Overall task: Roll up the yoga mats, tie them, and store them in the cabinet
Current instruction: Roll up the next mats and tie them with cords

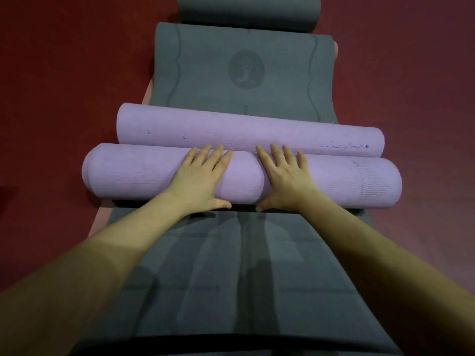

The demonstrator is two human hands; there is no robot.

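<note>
Hands flat on the purple roll

Purple yoga mat roll [154, 173] lies crosswise on the flat grey yoga mat [231, 265], over a dark red floor [51, 86]. Left hand [203, 176] presses on it with straight, spread fingers, thumb low at the near side. Right hand [288, 178] presses likewise, just beside it. Touching behind lies the mat's lilac second roll [334, 137]. Farther back sits a rolled grey mat [246, 11].
</note>
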